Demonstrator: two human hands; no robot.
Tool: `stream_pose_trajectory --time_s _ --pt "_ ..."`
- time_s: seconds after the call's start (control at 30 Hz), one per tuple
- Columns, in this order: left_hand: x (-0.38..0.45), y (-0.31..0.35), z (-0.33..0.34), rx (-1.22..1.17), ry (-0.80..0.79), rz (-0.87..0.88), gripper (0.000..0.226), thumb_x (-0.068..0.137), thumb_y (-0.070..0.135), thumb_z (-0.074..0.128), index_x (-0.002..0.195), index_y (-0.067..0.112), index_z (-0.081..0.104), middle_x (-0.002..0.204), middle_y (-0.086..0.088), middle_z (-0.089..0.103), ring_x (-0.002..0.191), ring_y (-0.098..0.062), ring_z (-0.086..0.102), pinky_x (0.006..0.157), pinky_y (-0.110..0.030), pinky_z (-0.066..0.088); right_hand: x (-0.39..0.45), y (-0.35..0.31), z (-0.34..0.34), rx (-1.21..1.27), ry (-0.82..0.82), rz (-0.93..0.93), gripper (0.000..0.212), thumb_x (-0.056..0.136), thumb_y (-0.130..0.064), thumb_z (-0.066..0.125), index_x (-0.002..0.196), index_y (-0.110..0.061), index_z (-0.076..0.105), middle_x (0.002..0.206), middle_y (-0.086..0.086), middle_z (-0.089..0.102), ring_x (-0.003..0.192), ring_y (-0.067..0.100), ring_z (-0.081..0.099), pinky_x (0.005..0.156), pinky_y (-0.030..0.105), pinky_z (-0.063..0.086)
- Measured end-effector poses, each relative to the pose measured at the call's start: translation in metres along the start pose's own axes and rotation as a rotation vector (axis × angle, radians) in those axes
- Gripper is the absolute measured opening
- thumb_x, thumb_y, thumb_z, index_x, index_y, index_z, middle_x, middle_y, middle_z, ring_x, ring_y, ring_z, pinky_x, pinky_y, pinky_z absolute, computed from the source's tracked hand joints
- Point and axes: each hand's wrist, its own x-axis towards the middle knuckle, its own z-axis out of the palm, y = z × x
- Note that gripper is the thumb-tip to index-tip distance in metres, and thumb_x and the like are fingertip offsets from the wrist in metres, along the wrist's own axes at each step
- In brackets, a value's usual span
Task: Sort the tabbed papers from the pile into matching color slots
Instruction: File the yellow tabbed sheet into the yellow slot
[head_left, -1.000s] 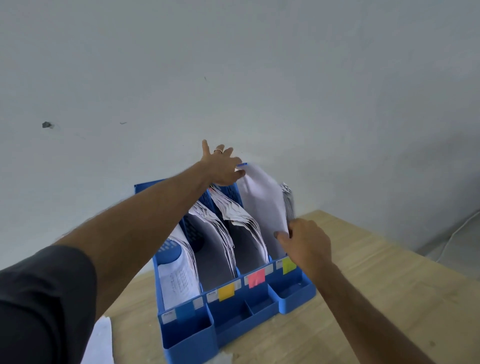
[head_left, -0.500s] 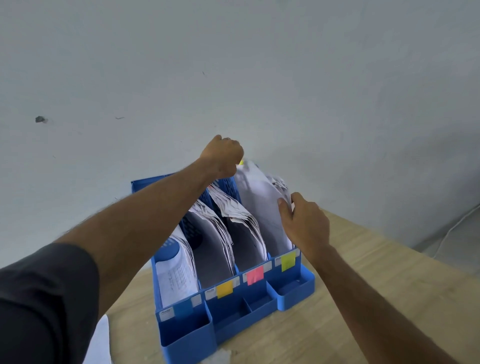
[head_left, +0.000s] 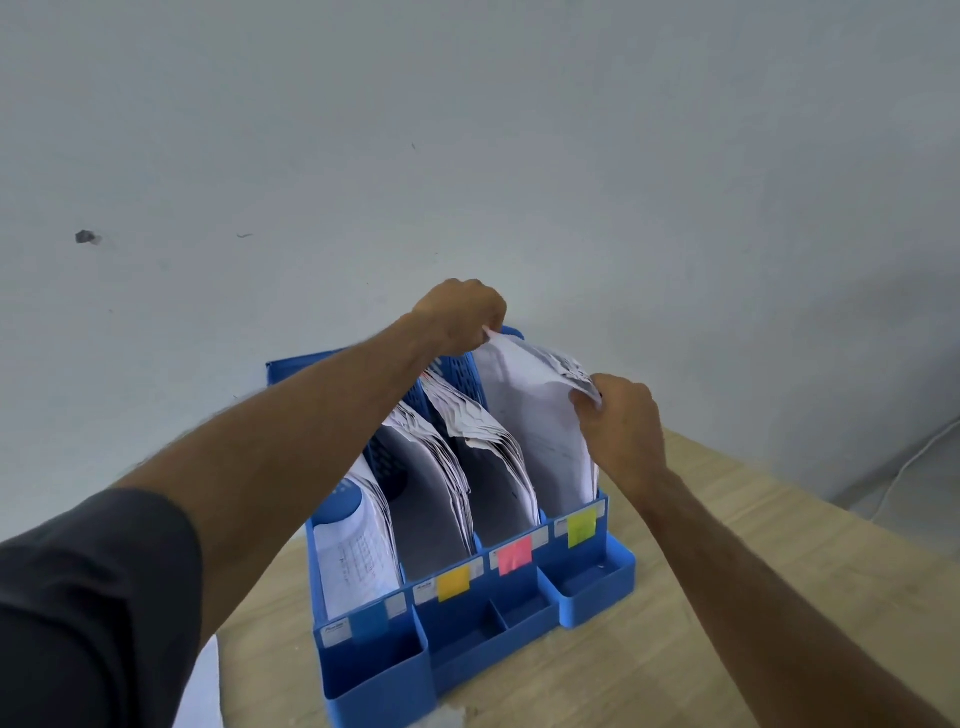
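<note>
Head view: the left hand (head_left: 460, 312), splayed a second ago, now pinches the top corner of the papers (head_left: 530, 415) in the file rack's (head_left: 467, 639) green-tabbed slot (head_left: 582, 527); the right hand (head_left: 621, 426) has climbed to grip their outer edge, probably seating them.

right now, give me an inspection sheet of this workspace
surface: wooden table, mostly bare.
job's things: blue file rack, four slots holding papers, labelled blue, yellow, pink, green tab; sheet going into the green slot.
clutter: white paper at the table's left edge.
hands: left hand pinches the sheet's top corner; right hand grips its right edge.
cables: white cable, far right.
surroundings: plain wall.
</note>
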Motion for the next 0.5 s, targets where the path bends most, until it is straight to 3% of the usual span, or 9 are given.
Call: stream_pose_trajectory --time_s 0.1,0.23,0.33,0.43,0.5 --pt "0.002 -0.002 -0.002 -0.006 0.075 -0.020 0.015 0.098 0.017 0.059 0.107 0.021 0.071 0.109 -0.001 0.069 0.098 -0.026 0.063 0.078 -0.033 0.042 -0.007 -0.004 -0.004 0.033 0.055 -0.038 0.030 0.092 -0.013 0.067 0.073 -0.013 0.043 0.059 0.001 0.045 0.057 0.028 0.038 0.055 0.033 0.033" --pt "0.001 -0.001 0.007 0.165 -0.044 -0.054 0.009 0.093 0.020 0.063 0.088 0.025 0.070 0.094 0.004 0.070 0.089 -0.022 0.063 0.084 -0.034 0.038 -0.012 -0.008 0.004 0.109 0.000 -0.004 0.022 0.091 -0.014 0.070 0.080 -0.013 0.051 0.076 0.005 0.063 0.057 0.014 0.046 0.051 0.022 0.033" --pt "0.004 0.004 0.009 0.200 -0.055 -0.157 0.017 0.090 0.014 0.061 0.075 0.023 0.060 0.083 0.002 0.065 0.083 -0.023 0.062 0.082 -0.035 0.033 -0.005 -0.011 0.006 0.117 -0.022 0.025 0.016 0.096 -0.025 0.066 0.100 -0.011 0.059 0.094 0.008 0.068 0.075 0.024 0.059 0.064 0.030 0.046" --pt "0.007 0.007 0.013 0.186 -0.185 -0.183 0.010 0.094 0.013 0.059 0.102 0.018 0.063 0.104 -0.005 0.067 0.104 -0.026 0.059 0.084 -0.037 0.038 -0.002 -0.014 0.011 0.112 -0.104 0.033 0.024 0.104 -0.027 0.053 0.123 -0.012 0.050 0.105 0.010 0.067 0.086 0.030 0.064 0.072 0.040 0.055" --pt "0.007 0.009 0.024 0.186 -0.290 -0.136 0.037 0.096 0.018 0.055 0.133 0.016 0.050 0.131 -0.013 0.060 0.127 -0.033 0.047 0.100 -0.044 0.036 -0.004 -0.015 0.013 0.164 -0.160 0.055 0.021 0.106 -0.019 0.046 0.126 -0.013 0.043 0.106 0.009 0.064 0.084 0.027 0.063 0.068 0.040 0.055"
